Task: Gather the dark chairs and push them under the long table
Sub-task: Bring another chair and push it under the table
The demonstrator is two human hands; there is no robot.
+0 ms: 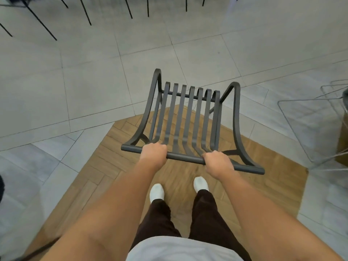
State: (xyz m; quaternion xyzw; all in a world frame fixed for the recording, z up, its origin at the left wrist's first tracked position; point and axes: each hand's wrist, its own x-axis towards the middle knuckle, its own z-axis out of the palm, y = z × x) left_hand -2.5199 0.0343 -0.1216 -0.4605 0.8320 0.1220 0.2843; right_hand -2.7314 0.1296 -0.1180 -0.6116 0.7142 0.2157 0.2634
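- While both hands clench the top rail, the left hand (153, 152) grips toward its 9 o'clock end and the right hand (218, 162) toward its 3 o'clock end.
- Dark slatted metal chair (188, 117): directly ahead at 12 o'clock, over the wood-pattern floor inset (263, 185).
- Thin black furniture legs (84, 12): well apart, at 11 to 12 o'clock.
- Pale wire-frame stand (310, 129): near, at 3 o'clock.
- Risk: rightward drift would likely snag the chair on the stand; uneven pushing would swing it off line.
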